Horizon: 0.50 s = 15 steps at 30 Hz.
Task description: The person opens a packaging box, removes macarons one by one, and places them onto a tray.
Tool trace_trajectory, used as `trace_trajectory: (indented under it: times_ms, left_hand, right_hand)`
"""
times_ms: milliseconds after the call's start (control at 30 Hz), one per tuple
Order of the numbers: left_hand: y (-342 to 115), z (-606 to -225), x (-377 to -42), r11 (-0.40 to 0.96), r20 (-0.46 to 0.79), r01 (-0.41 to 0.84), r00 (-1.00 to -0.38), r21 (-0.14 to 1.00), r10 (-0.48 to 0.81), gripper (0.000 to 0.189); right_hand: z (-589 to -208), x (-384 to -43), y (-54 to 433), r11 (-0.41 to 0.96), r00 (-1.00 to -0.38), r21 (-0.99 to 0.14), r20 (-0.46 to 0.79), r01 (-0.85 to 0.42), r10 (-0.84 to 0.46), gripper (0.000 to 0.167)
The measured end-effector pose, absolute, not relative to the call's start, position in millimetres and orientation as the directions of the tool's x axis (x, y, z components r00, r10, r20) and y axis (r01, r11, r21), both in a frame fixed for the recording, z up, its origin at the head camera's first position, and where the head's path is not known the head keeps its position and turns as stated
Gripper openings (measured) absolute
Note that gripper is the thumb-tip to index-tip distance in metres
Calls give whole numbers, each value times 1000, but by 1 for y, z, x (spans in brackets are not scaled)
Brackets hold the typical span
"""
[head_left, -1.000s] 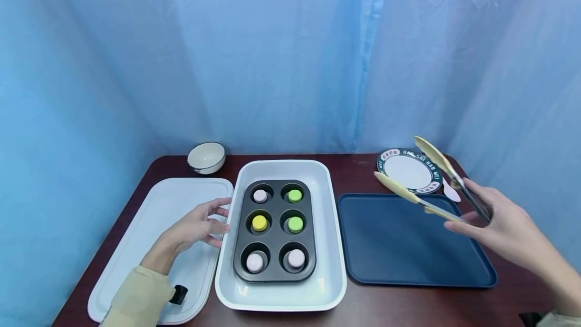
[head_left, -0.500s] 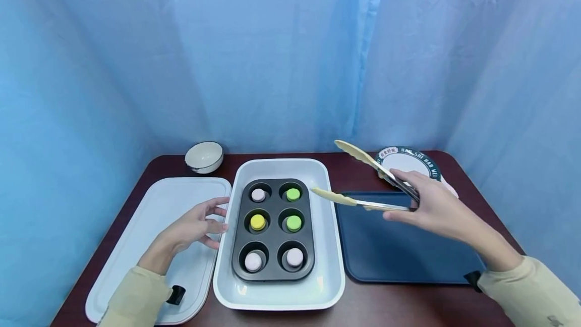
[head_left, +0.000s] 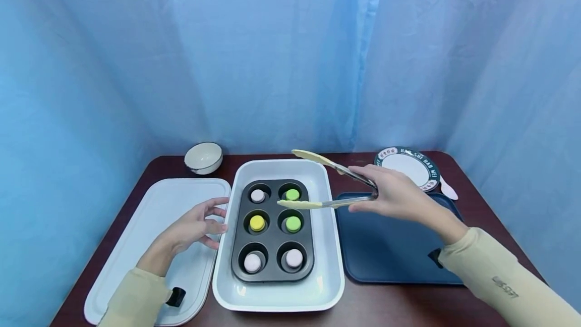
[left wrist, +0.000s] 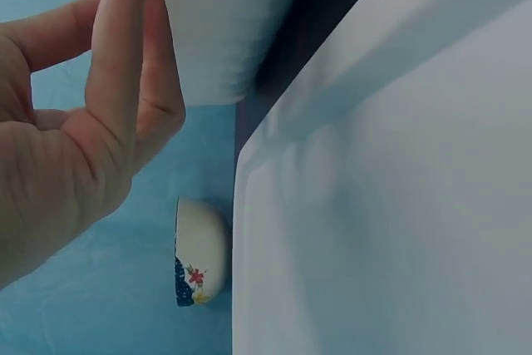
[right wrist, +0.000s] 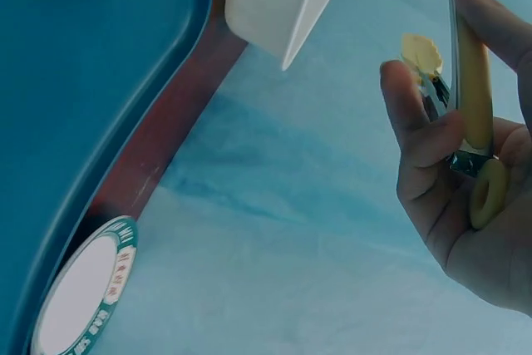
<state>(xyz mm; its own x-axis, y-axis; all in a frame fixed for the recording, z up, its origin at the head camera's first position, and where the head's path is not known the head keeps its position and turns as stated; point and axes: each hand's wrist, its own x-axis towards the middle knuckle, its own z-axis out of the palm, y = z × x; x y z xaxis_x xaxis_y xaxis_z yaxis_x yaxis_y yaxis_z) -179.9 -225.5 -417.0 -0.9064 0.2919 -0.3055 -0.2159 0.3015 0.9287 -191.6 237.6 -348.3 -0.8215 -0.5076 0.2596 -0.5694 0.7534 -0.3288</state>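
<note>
My right hand (head_left: 392,192) holds a pair of tongs (head_left: 347,201) with yellow tips, its two arms spread wide. The lower tip hangs over a dark muffin tin (head_left: 274,239), between the upper two right-hand cups. Small round macaron-like pieces sit in its cups: a yellow one (head_left: 256,223), two green ones (head_left: 293,224) and several pale pink ones (head_left: 294,258). The tin stands in a white basin (head_left: 327,266). My left hand (head_left: 192,226) has loosely bent fingers at the basin's left rim; whether they touch it is unclear. The right wrist view shows the tongs (right wrist: 474,81) against my palm.
On the left lies a white tray (head_left: 150,236), with a small bowl (head_left: 204,157) behind it. A dark blue tray (head_left: 386,251) lies right of the basin. Behind that are a green-rimmed plate (head_left: 410,170) and a white spoon-like utensil (head_left: 448,188). Blue curtains surround the table.
My right hand has carried the spread tongs leftward from above the blue tray to over the muffin tin. The left hand has stayed by the basin's rim.
</note>
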Motion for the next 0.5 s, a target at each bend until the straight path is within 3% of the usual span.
trace_trajectory:
  times_ms: [500]
  left_hand:
    - [-236, -422, -180, 218, -313, -244, -866, 945, 389, 76]
  right_hand:
    - [-340, -210, 210, 723, -772, -271, 209, -635, -600, 86]
